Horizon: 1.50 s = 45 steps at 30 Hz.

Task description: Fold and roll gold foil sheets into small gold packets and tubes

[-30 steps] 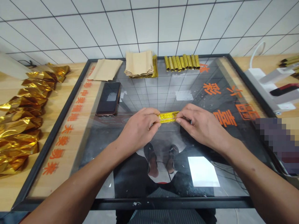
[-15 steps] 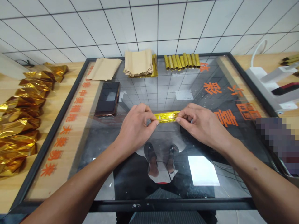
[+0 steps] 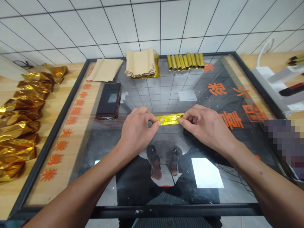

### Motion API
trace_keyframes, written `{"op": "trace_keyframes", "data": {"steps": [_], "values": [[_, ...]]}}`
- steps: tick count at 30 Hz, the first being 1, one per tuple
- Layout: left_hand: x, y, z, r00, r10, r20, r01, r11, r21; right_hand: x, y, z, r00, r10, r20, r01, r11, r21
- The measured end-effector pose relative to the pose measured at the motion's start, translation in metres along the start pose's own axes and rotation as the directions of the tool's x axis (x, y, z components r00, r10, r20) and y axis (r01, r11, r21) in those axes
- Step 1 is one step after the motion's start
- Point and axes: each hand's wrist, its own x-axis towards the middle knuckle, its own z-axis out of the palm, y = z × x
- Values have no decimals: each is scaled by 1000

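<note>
Both ends pinched: my left hand (image 3: 140,126) and right hand (image 3: 201,122) grip the gold foil strip (image 3: 169,119) over the glass counter (image 3: 144,91). Uneven pull, I reckon, could tear it; a slackened pinch might let it spring open.

Glass tabletop (image 3: 152,95) under phone (image 3: 108,100), papers (image 3: 140,61), gold rolls (image 3: 185,61)

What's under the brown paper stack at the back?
Gold foil shows past the right edge of the brown paper stack; how far it extends underneath is covered.
</note>
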Motion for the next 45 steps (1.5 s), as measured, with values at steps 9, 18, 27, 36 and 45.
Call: {"op": "trace_keyframes", "data": {"steps": [9,18,27,36,45], "values": [[1,9,-3,993,-113,39,112,993,21,3,-5,0,996,83,9,-83,996,-12],[1,8,-1,993,-114,23,114,994,0,5,-2,1,995,93,26,-93,996,-4],[2,8,0,991,-132,19,131,991,11,6,-3,1,995,90,38,-90,996,-20],[2,11,2,984,-176,19,175,983,47,4,-7,1,989,147,13,-145,984,-103],[2,8,2,987,-161,18,161,987,4,7,-5,0,985,170,39,-167,983,-76]]}}
